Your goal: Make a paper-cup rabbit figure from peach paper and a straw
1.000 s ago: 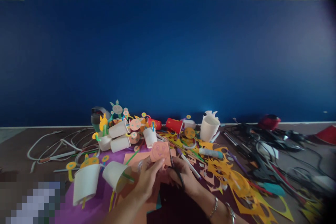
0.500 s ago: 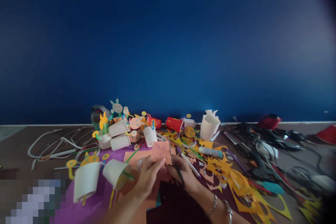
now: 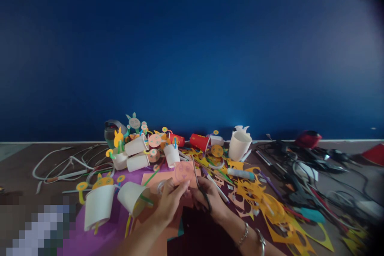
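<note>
Hardly anything has moved since a second ago — the left hand (image 3: 171, 202) pinches the pink card (image 3: 183, 171), the right (image 3: 212, 201) grips scissors (image 3: 205, 197) — blades beside the card's right edge.

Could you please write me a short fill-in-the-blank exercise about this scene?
1. The left hand holds a pink paper piece with a drawn ____ on it.
2. The right hand holds a pair of ____ with dark handles.
3. Two silvery bracelets circle the ____ wrist.
4. The wide wall panel behind the table is coloured ____.

Missing words: face; scissors; right; blue.
</note>
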Demonstrator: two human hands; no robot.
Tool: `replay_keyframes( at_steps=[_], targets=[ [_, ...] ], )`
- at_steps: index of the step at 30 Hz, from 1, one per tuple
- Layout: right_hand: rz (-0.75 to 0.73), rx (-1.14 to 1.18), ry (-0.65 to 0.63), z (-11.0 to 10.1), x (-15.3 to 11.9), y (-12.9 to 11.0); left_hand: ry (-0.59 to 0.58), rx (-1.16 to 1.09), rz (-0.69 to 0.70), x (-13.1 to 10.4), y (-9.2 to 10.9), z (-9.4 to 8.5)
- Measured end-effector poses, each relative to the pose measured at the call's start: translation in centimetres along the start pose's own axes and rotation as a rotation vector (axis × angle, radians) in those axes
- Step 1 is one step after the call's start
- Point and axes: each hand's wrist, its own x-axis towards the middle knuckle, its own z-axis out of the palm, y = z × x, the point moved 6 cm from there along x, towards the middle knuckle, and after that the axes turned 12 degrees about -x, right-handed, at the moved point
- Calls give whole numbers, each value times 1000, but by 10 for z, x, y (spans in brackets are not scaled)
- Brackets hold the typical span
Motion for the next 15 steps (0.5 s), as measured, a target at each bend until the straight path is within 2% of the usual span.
replay_keyframes(
  at_steps=[10, 15],
  targets=[
    [-11, -12, 23, -1, 0, 2, -28, -65, -3, 3, -5, 0],
    [-18, 36, 30, 0, 1, 1, 6, -42, -1, 3, -4, -4]
  ],
)
